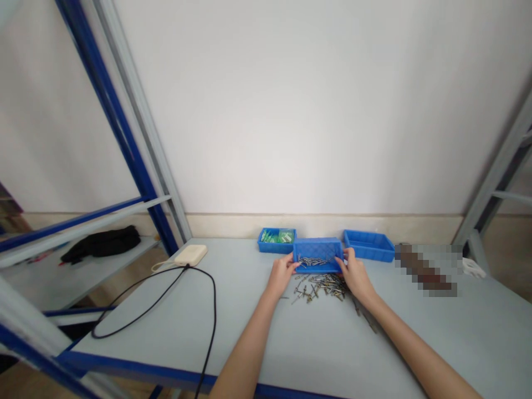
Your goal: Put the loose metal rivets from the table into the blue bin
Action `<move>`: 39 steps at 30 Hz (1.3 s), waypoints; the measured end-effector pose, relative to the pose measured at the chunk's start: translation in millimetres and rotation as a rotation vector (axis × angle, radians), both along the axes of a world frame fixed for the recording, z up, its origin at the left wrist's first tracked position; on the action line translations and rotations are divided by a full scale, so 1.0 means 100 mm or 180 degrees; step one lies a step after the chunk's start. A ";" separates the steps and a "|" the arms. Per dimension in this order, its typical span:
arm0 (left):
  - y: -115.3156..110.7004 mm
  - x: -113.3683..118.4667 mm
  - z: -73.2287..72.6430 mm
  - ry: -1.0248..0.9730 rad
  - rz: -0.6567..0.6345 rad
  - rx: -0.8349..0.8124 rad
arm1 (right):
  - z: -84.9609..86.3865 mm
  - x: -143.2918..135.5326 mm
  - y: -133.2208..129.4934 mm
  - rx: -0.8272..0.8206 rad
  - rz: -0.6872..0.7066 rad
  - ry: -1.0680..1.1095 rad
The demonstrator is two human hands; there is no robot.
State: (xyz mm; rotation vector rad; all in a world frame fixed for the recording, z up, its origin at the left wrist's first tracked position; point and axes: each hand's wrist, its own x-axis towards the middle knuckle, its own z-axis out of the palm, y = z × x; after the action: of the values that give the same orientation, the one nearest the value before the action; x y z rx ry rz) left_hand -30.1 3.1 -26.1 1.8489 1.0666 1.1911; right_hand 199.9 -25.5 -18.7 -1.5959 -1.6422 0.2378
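A blue plastic bin point(318, 248) is tipped toward me, its open side facing my body. My left hand point(282, 271) grips its left edge, and my right hand point(353, 272) has hold of the right edge. Inside lie several thin metal fasteners point(312, 261) that look like screws or rivets. Just below the bin, a loose heap of similar metal fasteners point(328, 284) is spread on the grey tabletop point(307, 343). A few pieces lie apart, near my right wrist.
Behind the held bin, a blue bin point(265, 244) with green-and-white packets stands left, and another blue bin point(369, 254) right. A cream box point(191, 255) and black cable point(215, 310) lie on the left. White cord point(472, 268) sits far right, beside a pixelated patch. Wall behind.
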 end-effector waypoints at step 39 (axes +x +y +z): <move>-0.13 -0.15 0.03 0.1096 0.0843 0.2173 | 0.03 0.25 -0.06 0.0500 0.0944 -0.0284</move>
State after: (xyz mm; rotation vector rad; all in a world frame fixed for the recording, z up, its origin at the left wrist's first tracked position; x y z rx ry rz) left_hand -44.9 -9.8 -22.6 2.5665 1.2129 1.5646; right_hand 225.0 -31.4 -15.7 -1.2594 -1.9167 0.1867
